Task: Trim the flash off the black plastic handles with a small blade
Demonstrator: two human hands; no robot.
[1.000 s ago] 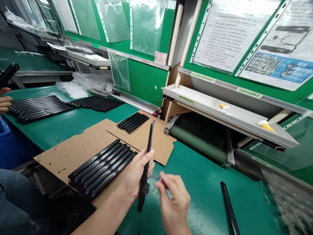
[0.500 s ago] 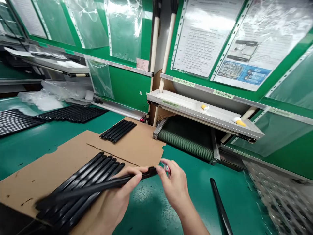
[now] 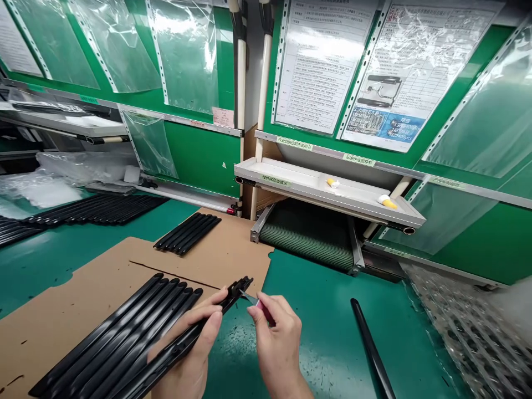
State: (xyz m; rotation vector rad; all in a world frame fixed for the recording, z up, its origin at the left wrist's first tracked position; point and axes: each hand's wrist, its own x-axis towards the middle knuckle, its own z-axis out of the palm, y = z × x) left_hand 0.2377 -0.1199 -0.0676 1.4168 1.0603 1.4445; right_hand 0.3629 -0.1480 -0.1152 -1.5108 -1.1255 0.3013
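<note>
Left hand (image 3: 187, 343): grip closed round a long, glossy black, channel-shaped part (image 3: 238, 289), thumb on one side, fingers on the other. Part slants, notched far end up and away, near end down toward the wearer, above the cardboard's edge and the green surface (image 3: 324, 338).

Right hand (image 3: 280, 335): grip pinched on a small pink-handled tool (image 3: 265, 311) with a thin, pointed metal blade (image 3: 250, 298). Blade tip is at the part's notched end; whether it's touching, can't tell.

Row of long black rounded strips (image 3: 137, 327) lies side by side on a flat brown cardboard sheet (image 3: 93, 274), left of the held part. Shorter black strips (image 3: 187, 233) sit grouped farther back, also on cardboard. One lone black strip (image 3: 369, 346) on the surface, right of the right hand. More black strips (image 3: 112, 210) at far left, clear plastic bags (image 3: 78, 166) behind them.

Ahead: dark ribbed conveyor belt (image 3: 310, 238), pale shallow tray (image 3: 291, 170) above it holding two yellow-and-white pieces (image 3: 387, 202). Clear molded plastic (image 3: 461, 332) at right.
</note>
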